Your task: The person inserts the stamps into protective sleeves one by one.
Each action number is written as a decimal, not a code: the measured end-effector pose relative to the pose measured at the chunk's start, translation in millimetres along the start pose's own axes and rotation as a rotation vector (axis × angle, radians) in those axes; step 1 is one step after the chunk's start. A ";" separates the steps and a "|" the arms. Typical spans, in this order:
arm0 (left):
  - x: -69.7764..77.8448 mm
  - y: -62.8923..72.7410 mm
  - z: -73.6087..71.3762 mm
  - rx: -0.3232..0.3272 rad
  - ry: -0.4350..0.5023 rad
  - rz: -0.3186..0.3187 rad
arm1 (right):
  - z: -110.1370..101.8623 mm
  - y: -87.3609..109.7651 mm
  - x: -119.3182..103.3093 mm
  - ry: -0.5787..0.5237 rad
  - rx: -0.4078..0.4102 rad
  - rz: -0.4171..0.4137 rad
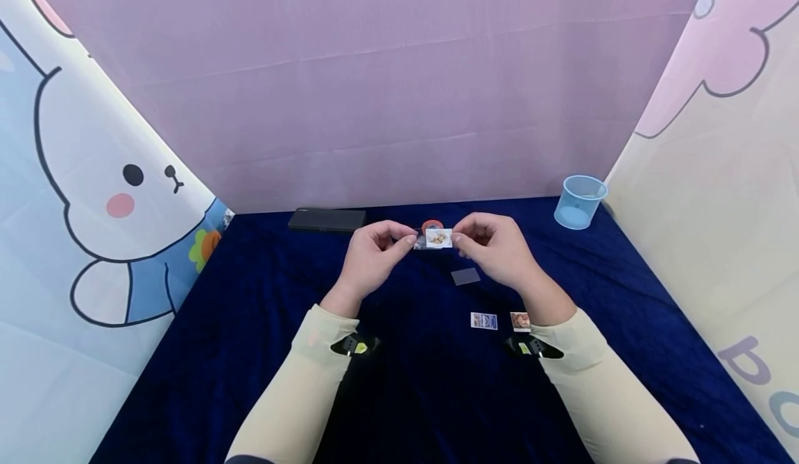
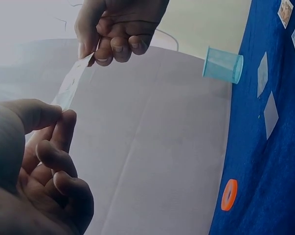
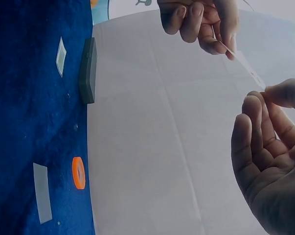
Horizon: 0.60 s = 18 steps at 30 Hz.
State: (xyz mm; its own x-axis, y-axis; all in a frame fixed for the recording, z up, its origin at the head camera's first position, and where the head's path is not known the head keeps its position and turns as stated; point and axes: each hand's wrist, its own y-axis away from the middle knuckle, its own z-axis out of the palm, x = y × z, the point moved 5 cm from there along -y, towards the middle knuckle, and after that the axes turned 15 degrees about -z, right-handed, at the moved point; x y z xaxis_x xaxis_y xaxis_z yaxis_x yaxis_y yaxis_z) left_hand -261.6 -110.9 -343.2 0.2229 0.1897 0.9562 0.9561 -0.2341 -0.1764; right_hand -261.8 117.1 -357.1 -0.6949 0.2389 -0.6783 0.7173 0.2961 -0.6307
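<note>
My left hand (image 1: 372, 254) pinches a small clear plastic sleeve (image 1: 421, 241) between thumb and forefinger, raised above the table. From the other side my right hand (image 1: 494, 247) pinches the right edge of a small white picture card (image 1: 440, 238), which overlaps the sleeve. Card and sleeve form one thin strip stretched between both hands, seen nearly edge-on in the left wrist view. In that view two pale rectangular pieces lie on the cloth, one (image 2: 262, 74) beyond the other (image 2: 271, 115). Two more picture cards, one blue (image 1: 483, 320) and one reddish (image 1: 520, 322), lie nearer me.
An orange ring-shaped roll (image 2: 229, 195) lies behind the hands. At the back left is a long black box (image 1: 327, 219), with another small card (image 3: 61, 57) near it in the right wrist view. A light blue cup-shaped bin (image 1: 580, 204) stands at the back right.
</note>
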 end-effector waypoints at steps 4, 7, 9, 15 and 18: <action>-0.4 1.2 1.9 -0.016 -0.005 -0.001 | 2.1 0.2 -1.7 -0.006 -0.004 0.000; 0.3 2.0 2.7 -0.022 -0.011 0.001 | 3.1 0.2 -1.8 -0.007 -0.009 0.000; 0.9 2.1 2.9 -0.023 -0.016 0.007 | 3.5 0.3 -1.3 -0.008 -0.012 0.002; -12.3 -5.8 3.3 -0.018 -0.034 0.016 | 5.1 0.3 -1.0 -0.015 -0.026 0.003; -24.0 -11.6 2.9 -0.012 -0.045 0.019 | 6.1 0.5 -0.7 -0.019 -0.027 0.009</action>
State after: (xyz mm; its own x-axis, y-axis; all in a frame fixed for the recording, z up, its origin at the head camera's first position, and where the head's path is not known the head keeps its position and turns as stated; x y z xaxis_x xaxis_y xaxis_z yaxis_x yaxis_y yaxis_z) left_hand -277.5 -110.0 -364.7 0.2492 0.2275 0.9413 0.9495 -0.2490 -0.1912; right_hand -260.6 111.4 -359.3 -0.6871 0.2240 -0.6912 0.7218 0.3186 -0.6144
